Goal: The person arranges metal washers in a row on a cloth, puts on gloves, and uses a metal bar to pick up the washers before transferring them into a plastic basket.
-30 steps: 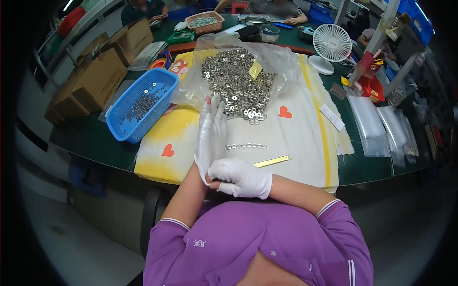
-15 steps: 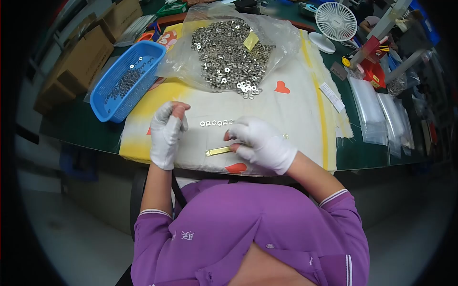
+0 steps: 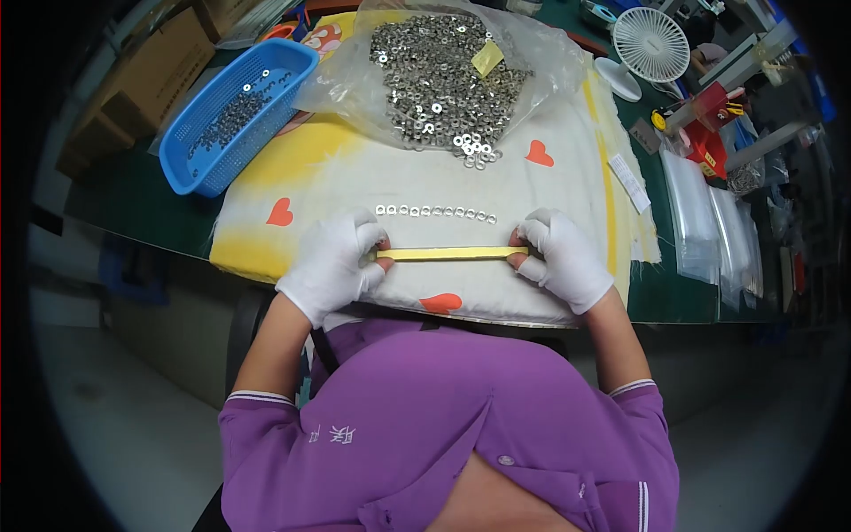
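A yellow strip [image 3: 452, 254] lies level across the padded cloth, held at both ends. My left hand [image 3: 335, 264], in a white glove with bare fingertips, pinches its left end. The right end is between the thumb and fingers of my right hand [image 3: 565, 260], gloved the same way. Just beyond the strip, a slightly curved row of small metal washers [image 3: 436, 212] lies on the cloth. Farther back, a clear plastic bag [image 3: 341, 89] lies open under a large heap of metal washers [image 3: 443, 80], with a yellow paper piece [image 3: 487, 58] on top.
A blue basket [image 3: 226, 160] with small metal parts stands at the left, near cardboard boxes [image 3: 160, 75]. On the right are a white fan [image 3: 651, 44], a white label strip [image 3: 628, 183], clear plastic bags [image 3: 691, 213] and a red holder [image 3: 706, 146].
My left hand has come down to the strip's left end, and my right hand has moved right to its other end. The strip is now level and the whole washer row shows.
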Demonstrator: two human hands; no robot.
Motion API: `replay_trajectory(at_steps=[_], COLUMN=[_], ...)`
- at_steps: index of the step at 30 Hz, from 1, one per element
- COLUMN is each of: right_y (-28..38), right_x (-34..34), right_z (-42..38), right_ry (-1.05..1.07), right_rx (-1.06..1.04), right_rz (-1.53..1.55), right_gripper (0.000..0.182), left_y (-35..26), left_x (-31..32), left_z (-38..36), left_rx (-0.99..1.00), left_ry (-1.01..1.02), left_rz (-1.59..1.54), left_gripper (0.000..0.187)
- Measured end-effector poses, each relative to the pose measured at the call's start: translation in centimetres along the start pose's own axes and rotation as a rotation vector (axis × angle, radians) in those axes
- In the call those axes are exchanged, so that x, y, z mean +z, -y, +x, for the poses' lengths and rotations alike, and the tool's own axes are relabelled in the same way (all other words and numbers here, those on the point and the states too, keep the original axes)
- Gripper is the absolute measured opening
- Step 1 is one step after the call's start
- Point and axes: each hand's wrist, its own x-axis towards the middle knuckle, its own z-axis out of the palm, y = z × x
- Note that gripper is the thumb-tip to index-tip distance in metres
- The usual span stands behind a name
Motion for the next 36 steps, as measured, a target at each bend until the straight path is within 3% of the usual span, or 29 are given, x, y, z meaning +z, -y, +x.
replay_trajectory(at_steps=[2,5,14,24,30,36], right_y=[0.1,0.4,-1.6,-1.9,-2.7,-2.9], right_x=[0.1,0.0,1.1,1.1,0.3,0.8], right_z=[1.3,3.1,3.0,3.7,5.3,5.5], right_ry=[-0.117,-0.114,-0.1,-0.168,-0.037,-0.167], right_rx=[-0.097,-0.002,0.033,0.066,-0.095,-0.237], right_rz=[0.015,0.028,0.259,0.219,0.071,0.114], right_gripper=[0.016,0.015,0.014,0.01,0.01,0.009], left_y=[0.6,1.7,4.3,5.0,5.0,4.6], left_x=[-1.0,-2.0,0.2,0.6,0.5,0.2], left_z=[1.0,2.5,2.1,3.1,3.1,2.5], left_rx=[0.049,0.02,-0.073,-0.057,-0.057,-0.082], left_ry=[-0.068,-0.168,-0.129,-0.214,-0.209,-0.387], left_rz=[0.081,0.096,-0.098,0.029,0.037,-0.026], left_gripper=[0.016,0.015,0.016,0.005,0.007,0.01])
